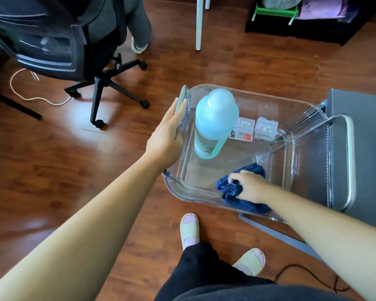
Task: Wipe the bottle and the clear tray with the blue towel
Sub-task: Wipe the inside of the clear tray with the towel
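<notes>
Head view catches the tray-wiping step: the right hand (250,185) clutches the bunched blue towel (228,189) on the clear tray (269,98) floor, while the left hand (167,135) grips its left rim. The bottle (215,120) stands upright inside, so the next sweep probably must work around it.

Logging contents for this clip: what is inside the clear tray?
The clear tray holds an upright bottle, two small clear boxes beside it, and the blue towel, gripped by the right hand. The tray floor beneath the towel is hidden.
</notes>
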